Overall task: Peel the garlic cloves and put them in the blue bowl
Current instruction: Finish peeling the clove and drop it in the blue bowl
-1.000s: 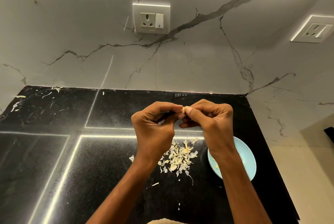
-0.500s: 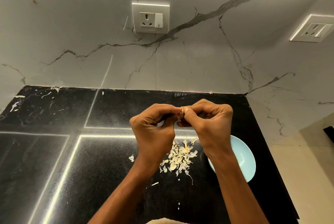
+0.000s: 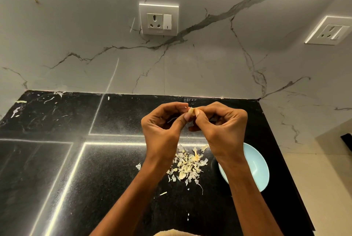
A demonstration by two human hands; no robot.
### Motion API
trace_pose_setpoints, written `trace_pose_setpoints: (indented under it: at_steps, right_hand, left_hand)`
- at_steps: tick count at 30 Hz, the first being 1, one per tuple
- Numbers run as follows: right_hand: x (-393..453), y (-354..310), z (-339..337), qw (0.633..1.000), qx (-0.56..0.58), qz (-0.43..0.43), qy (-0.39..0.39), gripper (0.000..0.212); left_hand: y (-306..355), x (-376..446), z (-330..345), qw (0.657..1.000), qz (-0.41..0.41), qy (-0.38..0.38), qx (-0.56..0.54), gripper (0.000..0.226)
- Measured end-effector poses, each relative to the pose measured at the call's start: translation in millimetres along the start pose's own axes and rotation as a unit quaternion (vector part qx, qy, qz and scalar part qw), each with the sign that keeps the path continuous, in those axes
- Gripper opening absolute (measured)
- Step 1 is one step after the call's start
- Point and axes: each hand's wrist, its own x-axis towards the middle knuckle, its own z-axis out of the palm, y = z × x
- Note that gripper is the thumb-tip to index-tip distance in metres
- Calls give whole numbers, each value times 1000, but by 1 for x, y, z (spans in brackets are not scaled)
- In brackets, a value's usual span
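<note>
Rising from the near edge of the view, two bare forearms converge over a black bench (image 3: 57,159), and below them, nearest the person, lies a heap of papery garlic skins (image 3: 187,165), under and between the wrists. Just right of that heap, beneath the right forearm and partly hidden by it, sits the blue bowl (image 3: 257,167); what it holds cannot be told, since only bare blue inside shows. Above the heap, the left hand (image 3: 162,129) and the right hand (image 3: 222,131) meet fingertip to fingertip, both curled narrow, pinching one garlic clove (image 3: 191,110) between thumbs and forefingers. Only a pale sliver of it shows, too small to tell its long axis or how much skin is left. The peeling of this clove looks unfinished, with both hands working at the same spot. The relation that matters for the coming move: the bowl lies toward the person and to the right of the pinch, directly under the right wrist, so the right hand is the nearer one to carry the clove down and back into it, while the left would have to cross over. Beyond the hands the bench runs to a veined marble wall bearing a socket plate (image 3: 159,19).
</note>
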Motion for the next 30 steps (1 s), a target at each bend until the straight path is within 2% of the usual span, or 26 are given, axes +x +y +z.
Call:
trace_pose_setpoints:
  at_steps: [9,15,22,30]
  right_hand:
    - [0,2,-1,999,31,11,-4,7]
    - [0,5,-4,999,43,28,-6,4]
    - [2,9,-8,994,31,98,-30,14]
    - [1,17,-6,992,-71,89,-54,9]
  left_hand:
    - [1,6,1,982,-114,1,-150,18]
    - [3,9,-1,959,-170,17,-226,30]
    - [3,8,-2,956,-207,19,-207,24]
    - [-1,7,-5,970,-204,32,-129,25]
